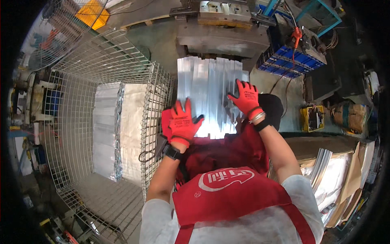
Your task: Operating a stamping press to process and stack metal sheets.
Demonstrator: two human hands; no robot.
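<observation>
A row of long, shiny silver metal strips (211, 91) lies side by side in front of me, with uneven ends toward my lap. My left hand (183, 122), in a red glove with black fingertips, rests at the near left edge of the strips. Its fingers are spread and the thumb points over the metal. My right hand (246, 97), gloved the same way, lies along the right edge with fingers apart and its thumb over the strips. Neither hand is closed around anything. A red apron (227, 191) covers my front.
Left of me stands a wire mesh cage (158, 95) with stacked silver strips (106, 132) and a cream sheet (133, 130) inside. Ahead is a metal bench (223, 40); a blue crate (284, 61) stands beyond my right hand. At right are a yellow bin (312, 118) and an open cardboard box (352, 173).
</observation>
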